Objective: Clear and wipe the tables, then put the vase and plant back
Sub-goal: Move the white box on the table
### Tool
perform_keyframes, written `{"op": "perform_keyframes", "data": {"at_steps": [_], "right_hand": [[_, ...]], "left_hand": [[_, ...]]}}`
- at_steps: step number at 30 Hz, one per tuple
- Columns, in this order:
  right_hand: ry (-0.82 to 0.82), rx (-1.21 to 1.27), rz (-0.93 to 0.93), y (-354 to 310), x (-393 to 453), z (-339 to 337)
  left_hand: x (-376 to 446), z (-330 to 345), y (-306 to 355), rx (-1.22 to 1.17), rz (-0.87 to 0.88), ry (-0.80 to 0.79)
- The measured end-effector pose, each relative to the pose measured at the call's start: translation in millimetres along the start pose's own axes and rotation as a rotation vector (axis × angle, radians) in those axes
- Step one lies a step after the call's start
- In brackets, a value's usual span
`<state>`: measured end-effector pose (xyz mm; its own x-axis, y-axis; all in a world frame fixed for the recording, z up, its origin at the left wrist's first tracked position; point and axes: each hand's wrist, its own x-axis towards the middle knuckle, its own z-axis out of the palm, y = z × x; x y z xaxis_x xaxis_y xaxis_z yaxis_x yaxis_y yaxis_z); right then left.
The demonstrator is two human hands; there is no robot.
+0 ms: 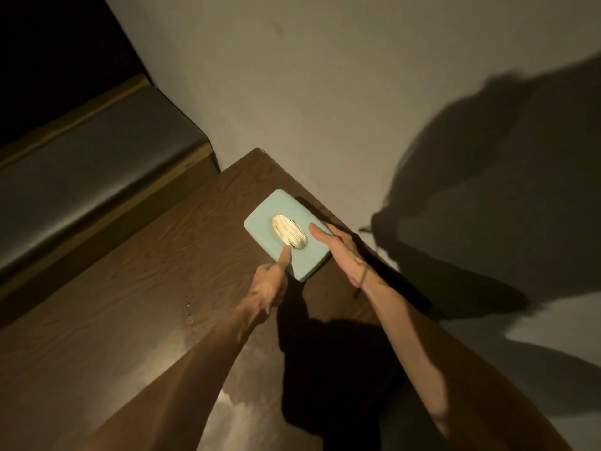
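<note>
Head view: a pale green rectangular tissue box (287, 234) is held at the far corner of the brown wooden surface (130, 288) by the wall. Left hand (268, 284) and right hand (344, 252) grips are clasped on its sides, thumbs on top.

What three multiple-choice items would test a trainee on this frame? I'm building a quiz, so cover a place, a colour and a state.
1. Where is the tissue box?
A. On the bench
B. On the table's far corner by the wall
C. On the floor

2. What colour is the box?
A. Pale green
B. Red
C. Black

3. How are the hands?
A. Both idle
B. Both holding the box
C. One holding a cloth

Answers: 1 B, it lies on the wooden table near the wall. 2 A, its lid is pale green. 3 B, the left hand and right hand clasp its sides.
</note>
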<state>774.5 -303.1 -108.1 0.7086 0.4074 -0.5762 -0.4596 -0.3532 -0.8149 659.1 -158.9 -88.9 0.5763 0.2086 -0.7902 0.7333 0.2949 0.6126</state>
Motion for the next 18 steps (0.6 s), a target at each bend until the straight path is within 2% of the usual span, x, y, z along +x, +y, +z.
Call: {"op": "perform_keyframes", "data": {"at_steps": [5,12,14,16,18], "right_hand": [[0.001,-0.096,0.017,10.0,-4.8,-8.9],[0.311,-0.402,-0.132,-8.5,-20.5,17.3],[0.401,-0.598,-0.200,-20.3,-31.4,36.1],[0.404,-0.774,-0.325,-33.6,-47.0,62.6],[0.307,-0.761,-0.376,-44.9,-62.5,88.2]], "left_hand": [[-3.7,2.4,-7.5,0.035,-0.063,-0.024],[-39.0,-12.3,-1.2,0.243,-0.048,0.007],[-52.1,-26.3,-9.0,0.224,-0.050,0.028],[-68.1,-47.1,-19.0,0.176,-0.062,0.078],[-83.3,-68.4,-28.2,0.112,-0.057,0.126]]}}
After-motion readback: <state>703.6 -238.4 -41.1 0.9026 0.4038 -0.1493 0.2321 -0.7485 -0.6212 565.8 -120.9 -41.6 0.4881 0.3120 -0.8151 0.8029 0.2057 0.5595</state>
